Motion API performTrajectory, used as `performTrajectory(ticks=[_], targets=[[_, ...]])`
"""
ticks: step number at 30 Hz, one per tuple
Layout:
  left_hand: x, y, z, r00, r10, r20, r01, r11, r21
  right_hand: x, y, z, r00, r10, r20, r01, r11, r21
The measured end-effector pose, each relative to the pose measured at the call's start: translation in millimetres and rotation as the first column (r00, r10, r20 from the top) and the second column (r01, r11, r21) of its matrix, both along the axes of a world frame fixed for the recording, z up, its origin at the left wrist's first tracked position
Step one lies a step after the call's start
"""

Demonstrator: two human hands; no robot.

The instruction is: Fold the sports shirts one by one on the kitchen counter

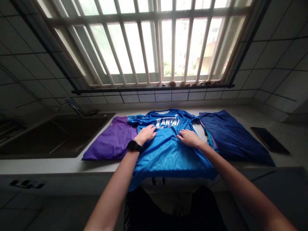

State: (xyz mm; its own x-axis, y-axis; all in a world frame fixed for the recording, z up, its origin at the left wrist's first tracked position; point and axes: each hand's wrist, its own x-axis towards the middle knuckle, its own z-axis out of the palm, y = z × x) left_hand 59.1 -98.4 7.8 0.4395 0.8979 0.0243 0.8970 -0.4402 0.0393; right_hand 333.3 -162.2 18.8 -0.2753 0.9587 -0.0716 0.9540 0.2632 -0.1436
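A blue T-shirt [172, 158] with white lettering lies face up on the counter, collar toward the window and hem hanging over the front edge. My left hand [146, 133], below a dark wristwatch [134, 146], rests on the left side of the shirt's chest with its fingers stretched forward. On the other side of the chest, my right hand [189, 137] lies on the fabric, fingers slightly bent and pointing inward. Wrinkles run across the shirt below both hands. Neither hand visibly grips the cloth.
Folded purple clothing [108, 141] lies to the left, and folded navy clothing [235, 138] to the right. Farther right is a dark phone [269, 140]. A dark sink [57, 136] with a faucet [76, 107] occupies the left. Behind the counter is a barred window [156, 48].
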Motion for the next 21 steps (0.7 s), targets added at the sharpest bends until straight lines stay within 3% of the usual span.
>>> performTrajectory(ticks=[3,7,12,16,21], targets=[[5.9,1.9,-14.2,0.997,0.073,0.039,-0.075,0.995,0.061,11.5,16.6,10.9,0.997,-0.072,-0.042,0.07,0.996,-0.047],[5.7,0.9,-23.4,0.994,0.077,0.083,-0.085,0.992,0.097,21.4,48.9,3.1,0.982,-0.173,-0.075,0.178,0.982,0.067],[3.0,0.2,-19.2,0.993,0.069,0.095,-0.082,0.986,0.142,16.9,68.0,-16.8,0.991,-0.129,-0.041,0.132,0.988,0.078],[1.2,-3.7,-11.2,0.996,0.062,0.072,-0.074,0.98,0.186,17.4,66.7,-15.5,0.981,-0.188,-0.047,0.193,0.966,0.174],[-1.2,-4.8,-4.1,0.991,0.05,0.126,-0.077,0.974,0.215,25.3,67.6,-18.8,0.953,-0.251,-0.171,0.287,0.928,0.237]])
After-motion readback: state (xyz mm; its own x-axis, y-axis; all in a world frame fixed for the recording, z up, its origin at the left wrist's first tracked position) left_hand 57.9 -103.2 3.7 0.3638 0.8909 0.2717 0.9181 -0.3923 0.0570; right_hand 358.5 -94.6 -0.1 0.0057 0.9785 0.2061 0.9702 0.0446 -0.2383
